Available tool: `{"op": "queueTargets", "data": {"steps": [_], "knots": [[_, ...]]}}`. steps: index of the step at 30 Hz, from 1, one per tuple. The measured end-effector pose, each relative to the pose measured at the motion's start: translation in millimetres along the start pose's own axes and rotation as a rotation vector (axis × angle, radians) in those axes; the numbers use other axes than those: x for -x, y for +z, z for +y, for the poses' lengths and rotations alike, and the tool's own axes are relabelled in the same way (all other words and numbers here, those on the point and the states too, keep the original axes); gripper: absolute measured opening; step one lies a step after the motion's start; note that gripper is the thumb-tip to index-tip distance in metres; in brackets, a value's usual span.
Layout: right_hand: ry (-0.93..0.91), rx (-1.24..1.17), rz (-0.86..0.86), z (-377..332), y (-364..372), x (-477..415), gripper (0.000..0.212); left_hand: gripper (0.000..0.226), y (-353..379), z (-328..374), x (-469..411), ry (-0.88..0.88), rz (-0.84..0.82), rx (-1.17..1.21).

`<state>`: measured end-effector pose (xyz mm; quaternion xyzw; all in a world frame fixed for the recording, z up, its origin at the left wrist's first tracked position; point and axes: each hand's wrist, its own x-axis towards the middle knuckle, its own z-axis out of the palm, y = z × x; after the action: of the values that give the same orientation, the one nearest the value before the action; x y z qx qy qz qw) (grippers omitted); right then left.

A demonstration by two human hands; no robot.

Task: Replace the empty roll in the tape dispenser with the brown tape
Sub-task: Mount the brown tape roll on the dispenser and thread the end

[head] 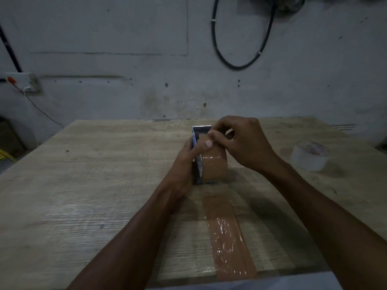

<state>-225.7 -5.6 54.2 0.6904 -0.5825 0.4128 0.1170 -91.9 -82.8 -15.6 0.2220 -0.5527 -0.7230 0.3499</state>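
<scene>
At frame centre, the left hand (184, 164) grips the tape dispenser (198, 151) holding the brown tape (213, 166); the right hand (240, 141) pinches its loose end. The sticky end may fold onto itself before reaching the cutter.

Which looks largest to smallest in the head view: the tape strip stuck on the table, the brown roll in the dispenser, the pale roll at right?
1. Tape strip, clearly largest, though nearest the camera.
2. Brown roll and pale roll look alike; not ranked.
</scene>
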Motion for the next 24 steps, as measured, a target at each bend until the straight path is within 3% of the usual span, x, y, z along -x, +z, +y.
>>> {"op": "queueTargets", "data": {"steps": [12, 18, 22, 24], "knots": [[0.316, -0.146, -0.002, -0.4, 2.7, -2.7, 0.01, 0.116, 0.5, 2.6, -0.8, 0.004, 0.034, -0.058], [0.425, -0.287, 0.024, 5.7, -4.3, -0.2, 0.013, 0.115, 0.9, -3.8, -0.2, -0.02, -0.057, -0.113], [0.402, -0.329, -0.006, 0.1, -6.7, -1.8, 0.012, 0.096, 1.4, -2.1, -1.0, -0.008, -0.001, 0.07], [0.394, -0.356, -0.031, -3.5, -5.1, -3.7, 0.013, 0.101, 2.2, 0.4, -0.8, -0.029, 0.014, 0.158]]}}
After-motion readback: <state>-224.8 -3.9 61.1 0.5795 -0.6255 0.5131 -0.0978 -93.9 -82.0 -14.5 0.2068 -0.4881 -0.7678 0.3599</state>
